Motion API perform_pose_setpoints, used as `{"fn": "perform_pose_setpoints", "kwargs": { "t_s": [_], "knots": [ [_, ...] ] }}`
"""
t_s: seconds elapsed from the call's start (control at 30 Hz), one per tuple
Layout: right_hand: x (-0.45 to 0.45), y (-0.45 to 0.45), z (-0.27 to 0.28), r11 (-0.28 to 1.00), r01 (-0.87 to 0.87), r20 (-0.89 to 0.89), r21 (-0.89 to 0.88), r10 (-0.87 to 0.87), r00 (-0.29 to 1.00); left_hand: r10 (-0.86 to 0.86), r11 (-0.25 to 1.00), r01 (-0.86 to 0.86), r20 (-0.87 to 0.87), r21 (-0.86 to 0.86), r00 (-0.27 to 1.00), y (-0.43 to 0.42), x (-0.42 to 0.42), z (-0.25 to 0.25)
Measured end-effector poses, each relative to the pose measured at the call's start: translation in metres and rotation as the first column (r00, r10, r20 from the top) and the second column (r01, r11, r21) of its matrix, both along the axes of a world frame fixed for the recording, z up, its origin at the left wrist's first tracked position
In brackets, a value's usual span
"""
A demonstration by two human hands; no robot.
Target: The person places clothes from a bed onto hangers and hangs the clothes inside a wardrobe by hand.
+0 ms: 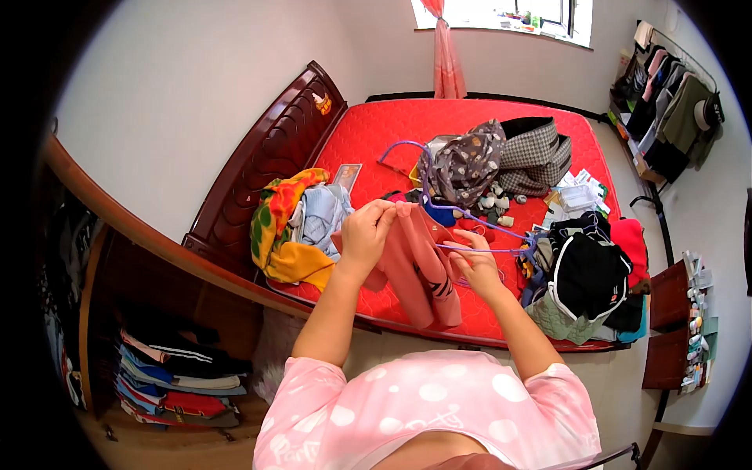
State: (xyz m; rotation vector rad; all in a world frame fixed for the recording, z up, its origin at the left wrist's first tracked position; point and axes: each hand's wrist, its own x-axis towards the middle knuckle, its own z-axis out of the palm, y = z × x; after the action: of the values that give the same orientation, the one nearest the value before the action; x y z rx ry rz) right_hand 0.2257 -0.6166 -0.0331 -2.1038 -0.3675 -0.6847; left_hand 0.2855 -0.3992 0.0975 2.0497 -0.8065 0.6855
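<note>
My left hand [366,237] is closed, pinching the upper edge of a salmon-pink garment [415,270] that hangs down in front of me. Dark marks are printed on its lower part. Whether it is a top or trousers I cannot tell. My right hand [475,260] is at the garment's right side, fingers partly curled around a purple clothes hanger [489,222]. The hanger's curved end rises to the upper left, beyond the garment, and its thin bar passes across my right fingers. Part of the hanger is hidden behind the cloth and hand.
A red mattress [356,145] lies ahead with a dark wooden headboard [270,141]. Clothes piles sit left [298,227] and right [591,270]; patterned bags [470,160] stand farther back. Folded clothes [180,372] fill a wardrobe shelf at lower left. A clothes rack [681,102] stands far right.
</note>
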Motion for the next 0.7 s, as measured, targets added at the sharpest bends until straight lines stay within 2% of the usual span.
{"fn": "perform_pose_setpoints", "kwargs": {
  "t_s": [0.1,0.2,0.3,0.47,0.57,0.6,0.7],
  "knots": [
    [0.017,0.009,-0.007,0.998,0.058,0.034,0.018,-0.059,0.998,-0.020,1.000,0.020,0.016,0.005,1.000,0.004,-0.008,0.008],
    [0.032,0.008,-0.013,0.988,0.143,0.029,-0.052,-0.142,0.989,-0.019,1.000,0.020,0.035,-0.018,0.999,0.012,-0.013,0.009],
    [0.029,0.000,-0.010,0.964,0.234,-0.176,-0.124,-0.254,0.951,-0.014,1.000,0.015,0.048,-0.020,0.999,0.023,-0.015,0.010],
    [0.020,-0.022,0.013,0.965,0.227,-0.379,-0.128,-0.259,0.889,0.040,0.999,-0.040,0.028,-0.016,0.999,0.039,-0.016,0.008],
    [0.017,-0.040,0.000,0.969,0.232,-0.124,-0.084,-0.241,0.963,0.112,0.994,-0.112,0.008,-0.014,0.994,0.054,-0.010,-0.001],
    [0.009,-0.045,0.010,0.984,0.167,-0.084,-0.067,-0.173,0.981,0.138,0.990,-0.138,-0.019,-0.004,0.990,0.057,-0.012,0.000],
    [0.000,-0.055,0.026,0.996,0.054,-0.100,0.068,-0.047,0.994,0.198,0.980,-0.197,-0.030,0.033,0.980,0.062,-0.015,0.005]
  ]
}}
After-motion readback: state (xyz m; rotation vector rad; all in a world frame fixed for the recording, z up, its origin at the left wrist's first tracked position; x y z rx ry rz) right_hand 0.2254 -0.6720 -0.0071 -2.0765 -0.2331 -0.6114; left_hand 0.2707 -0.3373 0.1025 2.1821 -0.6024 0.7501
